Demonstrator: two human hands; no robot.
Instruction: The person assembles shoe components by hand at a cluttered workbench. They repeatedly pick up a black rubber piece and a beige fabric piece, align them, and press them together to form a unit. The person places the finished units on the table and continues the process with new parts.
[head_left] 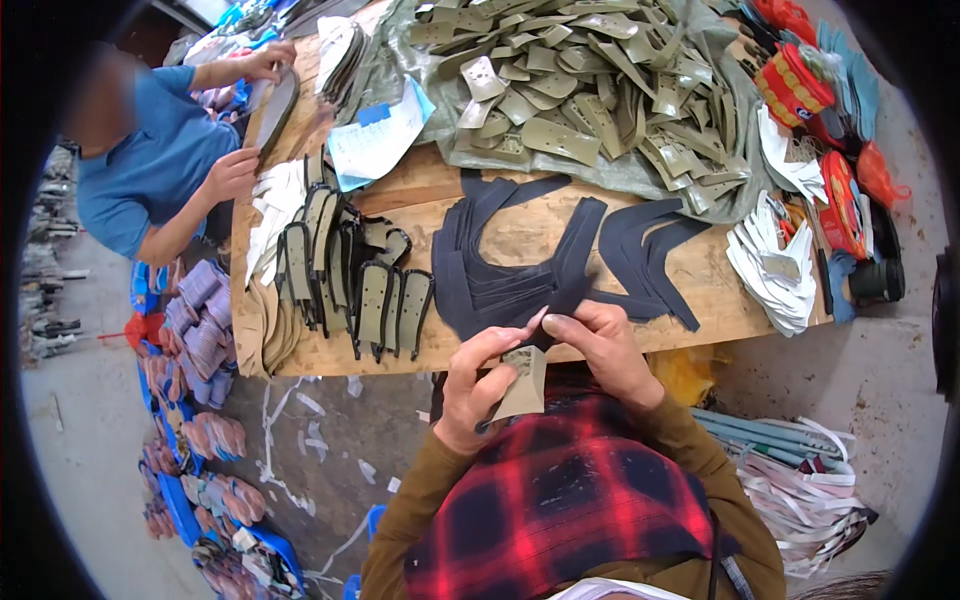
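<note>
At the table's near edge, my left hand (476, 385) is closed on an olive curved plate (524, 392) with small holes at its upper end. My right hand (605, 345) meets it, thumb and fingers pinching a dark fabric strip (541, 338) over the plate's upper end. Just beyond my hands lies a fanned pile of black curved fabric strips (500, 262). A second black bundle (650, 255), bent into angles, is to its right. On the left stand several olive plates with black edging (380, 305).
A big heap of bare olive plates (590, 100) covers a plastic sheet (455, 150) at the back. White cut pieces (775, 265) lie at the right and papers (378, 140) at the back left. A co-worker in a blue shirt (180, 155) handles a long grey piece (277, 110).
</note>
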